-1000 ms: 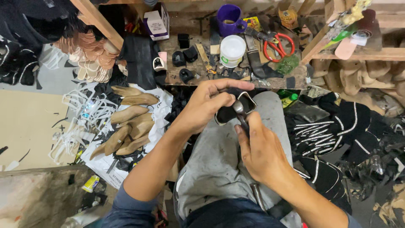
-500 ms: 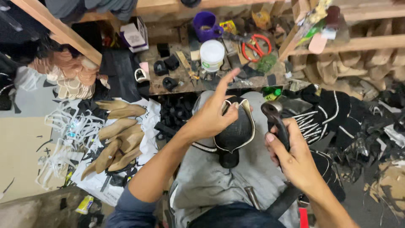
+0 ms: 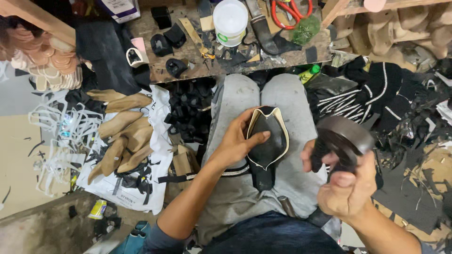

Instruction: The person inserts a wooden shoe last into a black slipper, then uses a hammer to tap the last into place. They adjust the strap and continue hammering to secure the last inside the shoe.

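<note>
the hammer [image 3: 343, 141] head is blurred; red scissors [image 3: 289, 9] run off the top edge.

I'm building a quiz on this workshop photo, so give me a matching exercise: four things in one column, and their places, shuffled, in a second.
Things:
1. left hand
2. right hand
3. white tub
4. wooden shoe forms

Places:
A. on the white bag on the floor
B. on the low workbench
C. pressing the black shoe upper on the lap
D. gripping the round-headed hammer

Pairs: 1-C, 2-D, 3-B, 4-A
</note>
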The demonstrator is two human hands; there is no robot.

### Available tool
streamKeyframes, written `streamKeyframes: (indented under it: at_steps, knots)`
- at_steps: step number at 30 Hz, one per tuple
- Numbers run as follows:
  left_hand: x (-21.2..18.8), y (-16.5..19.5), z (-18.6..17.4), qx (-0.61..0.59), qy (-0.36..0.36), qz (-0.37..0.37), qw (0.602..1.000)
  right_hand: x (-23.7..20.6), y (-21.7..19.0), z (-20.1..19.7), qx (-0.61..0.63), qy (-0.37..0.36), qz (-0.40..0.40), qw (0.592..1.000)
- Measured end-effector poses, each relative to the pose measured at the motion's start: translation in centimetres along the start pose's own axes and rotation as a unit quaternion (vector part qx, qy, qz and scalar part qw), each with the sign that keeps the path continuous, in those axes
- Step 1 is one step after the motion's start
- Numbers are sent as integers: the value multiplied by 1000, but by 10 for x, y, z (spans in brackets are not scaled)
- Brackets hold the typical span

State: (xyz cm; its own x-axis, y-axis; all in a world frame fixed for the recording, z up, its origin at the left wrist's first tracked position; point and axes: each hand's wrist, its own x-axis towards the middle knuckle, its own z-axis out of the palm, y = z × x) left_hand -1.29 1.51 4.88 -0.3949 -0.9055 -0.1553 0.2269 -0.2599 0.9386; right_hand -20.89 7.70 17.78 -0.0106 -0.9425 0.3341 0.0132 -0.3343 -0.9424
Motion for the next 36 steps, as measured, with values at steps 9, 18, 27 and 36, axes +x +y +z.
streamKeyframes:
  at_steps: [9, 18, 27, 36]
  knots:
    - [-1, 7, -2, 24, 26, -15, 999, 20, 7, 4, -129, -66, 66, 987]
    - [-34, -18, 12, -3, 40, 17, 999, -25, 32, -44, -133, -342, 470, 803]
    - [-52, 67, 16, -344, -34, 104, 932, -73, 63, -57, -32, 12, 286, 957]
    - [-45, 119, 75, -393, 40, 101, 913, -92, 25, 0, 104, 40, 243, 963]
